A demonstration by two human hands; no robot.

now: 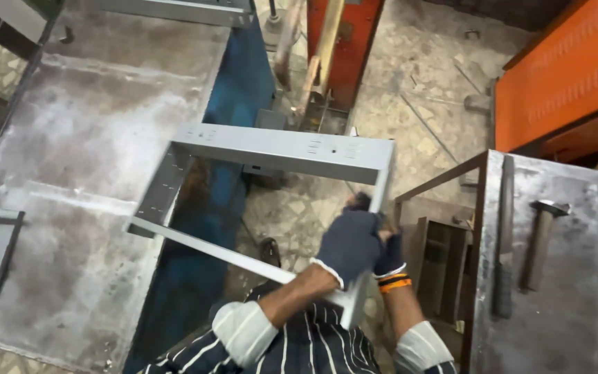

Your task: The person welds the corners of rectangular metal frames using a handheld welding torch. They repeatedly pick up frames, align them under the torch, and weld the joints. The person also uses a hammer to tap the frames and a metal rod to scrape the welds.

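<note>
At the near edge of the view, striped sleeves rolled above the wrists lead to two gloved hands, which meet at the right side of a grey sheet-metal frame (282,149). The left hand (349,244), in a dark glove, is wrapped tight around the frame's right upright, fingers pressed together on the metal. The right hand (390,253), with orange bands at the wrist, sits just behind it against the same upright; its fingers are mostly hidden, so its grip cannot be told.

To the left lies a large steel table (70,180), its top scuffed and streaked, with a blue side panel. The frame's left end rests on this table's right edge, while the rest hangs over the gap above a speckled stone floor (423,90). The frame is rectangular and open in the middle, with small punched slots along its far bar and a row of holes down its left side.

To the right stands a second steel bench (576,291) carrying a hammer (540,242) and a long file (504,235). Farther off are orange machine housings (562,76).
</note>
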